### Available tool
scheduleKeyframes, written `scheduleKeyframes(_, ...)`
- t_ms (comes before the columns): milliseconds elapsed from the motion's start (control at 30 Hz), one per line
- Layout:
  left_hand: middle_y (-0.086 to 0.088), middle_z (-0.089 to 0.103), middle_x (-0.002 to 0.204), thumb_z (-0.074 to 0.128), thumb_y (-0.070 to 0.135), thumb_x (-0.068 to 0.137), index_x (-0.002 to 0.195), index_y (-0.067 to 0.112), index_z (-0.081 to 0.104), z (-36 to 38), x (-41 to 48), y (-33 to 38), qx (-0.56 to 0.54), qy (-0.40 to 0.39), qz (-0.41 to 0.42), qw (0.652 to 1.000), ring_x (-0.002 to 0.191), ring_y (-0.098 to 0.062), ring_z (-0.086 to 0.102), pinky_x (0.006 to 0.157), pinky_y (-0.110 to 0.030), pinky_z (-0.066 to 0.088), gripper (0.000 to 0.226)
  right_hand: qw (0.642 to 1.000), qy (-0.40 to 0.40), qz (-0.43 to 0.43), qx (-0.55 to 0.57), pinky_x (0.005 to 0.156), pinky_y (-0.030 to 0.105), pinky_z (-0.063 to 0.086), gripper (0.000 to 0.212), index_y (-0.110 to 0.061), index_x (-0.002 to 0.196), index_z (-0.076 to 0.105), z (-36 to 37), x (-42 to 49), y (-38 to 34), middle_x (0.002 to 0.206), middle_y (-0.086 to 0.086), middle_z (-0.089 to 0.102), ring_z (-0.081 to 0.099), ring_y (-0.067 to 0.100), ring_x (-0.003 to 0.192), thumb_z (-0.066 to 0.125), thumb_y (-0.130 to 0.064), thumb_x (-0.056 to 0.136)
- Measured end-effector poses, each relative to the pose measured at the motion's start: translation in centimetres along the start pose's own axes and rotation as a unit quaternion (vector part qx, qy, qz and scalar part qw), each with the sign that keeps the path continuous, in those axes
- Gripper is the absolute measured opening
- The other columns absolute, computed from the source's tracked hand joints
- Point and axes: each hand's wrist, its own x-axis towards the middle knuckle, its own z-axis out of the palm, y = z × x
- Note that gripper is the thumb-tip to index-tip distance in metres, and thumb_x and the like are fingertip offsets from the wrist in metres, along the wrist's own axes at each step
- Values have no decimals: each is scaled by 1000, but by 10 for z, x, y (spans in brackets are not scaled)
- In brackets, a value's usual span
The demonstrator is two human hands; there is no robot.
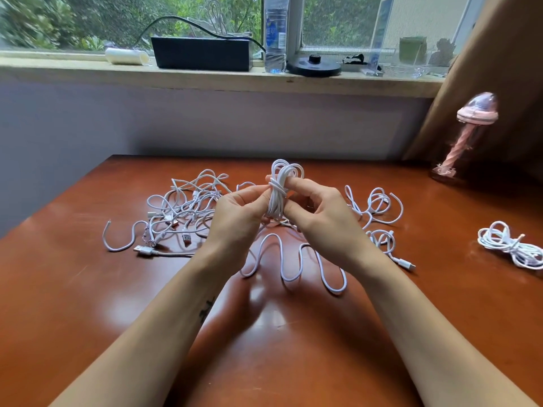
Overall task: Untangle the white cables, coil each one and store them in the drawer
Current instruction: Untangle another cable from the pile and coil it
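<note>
Above the middle of the brown table (73, 289) I hold a white cable bundle (279, 189), folded into long loops with a strand wrapped round its waist. My left hand (238, 212) pinches the wrap from the left. My right hand (320, 210) grips the bundle from the right, index finger through the top loops. The bundle's loose tail (293, 265) snakes over the table below my hands. A tangle of white cables (179, 212) with USB plugs lies to the left, and more loose white cable (379, 210) lies to the right. A coiled white cable (511, 245) rests at the far right. No drawer is in view.
A pink lamp (461, 139) stands at the table's back right beside a brown curtain (499, 69). The windowsill (205, 77) behind carries a black box (202, 52), a water bottle (276, 33), a white roll (125, 55) and a black round object (314, 66).
</note>
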Motion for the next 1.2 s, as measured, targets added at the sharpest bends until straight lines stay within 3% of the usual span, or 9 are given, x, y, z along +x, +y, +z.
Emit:
scheduleKeyframes(167,-19,75,98,68,6,91,91,10,81,-1,2,-1,-2,7,5,1000,90,-26,69,81,-32,56,14,998,24,23,47,57,25,34,31,-16,120,74,5,0,0,73,0,48,37,10,62,63,-2,95)
scheduleKeyframes(433,-15,73,86,65,5,93,91,4,76,-3,3,3,-40,-17,-8,999,75,-20,67,67,-28,55,12,985,39,51,157,57,23,46,26,-17,118,73,12,-1,-3,74,13,61,52,16,62,66,-3,96)
scheduleKeyframes(600,-32,65,90,64,5,93,93,-3,73,-1,3,4,-64,-20,-23,997,77,-30,63,59,-31,55,12,975,67,56,204,54,27,49,27,-18,109,73,15,-3,-6,63,4,62,53,17,53,65,2,94)
scheduleKeyframes(700,-29,66,86,62,3,94,95,-7,71,-1,3,4,-75,-10,-31,997,73,-29,59,52,-27,50,13,970,86,56,220,52,29,52,25,-14,107,72,19,-4,-7,61,4,64,56,18,52,64,6,92)
scheduleKeyframes(800,-51,52,116,66,7,93,112,-16,65,-3,5,2,-102,-10,-34,994,99,-40,53,68,-34,50,30,966,97,51,234,55,30,55,20,-11,104,70,19,-5,-8,63,8,66,61,19,53,69,4,91)
scheduleKeyframes(867,-54,47,118,69,9,90,113,-16,64,-4,6,1,-112,-9,-35,993,104,-40,48,76,-39,46,33,966,99,44,233,56,31,56,19,-8,105,70,19,-5,-7,66,12,67,63,20,55,72,2,89)
scheduleKeyframes(967,-35,57,105,71,10,86,107,-11,68,-4,7,1,-110,-14,-40,993,95,-37,50,68,-35,48,30,969,96,36,227,60,34,59,18,-7,106,71,17,-4,-7,69,15,69,64,23,58,74,-1,89)
scheduleKeyframes(1067,-16,65,79,62,4,92,105,-7,68,-4,7,4,-101,-12,-34,994,66,-22,58,58,-25,53,18,972,76,33,221,66,39,62,14,-6,109,71,14,-4,-7,73,16,70,69,27,62,67,-3,95)
scheduleKeyframes(1200,-11,65,77,64,5,92,107,-7,70,-8,10,2,-99,-7,-32,995,72,-19,56,61,-23,54,19,975,73,35,207,65,43,64,15,1,110,70,11,-4,-7,81,17,73,71,30,65,64,-3,97)
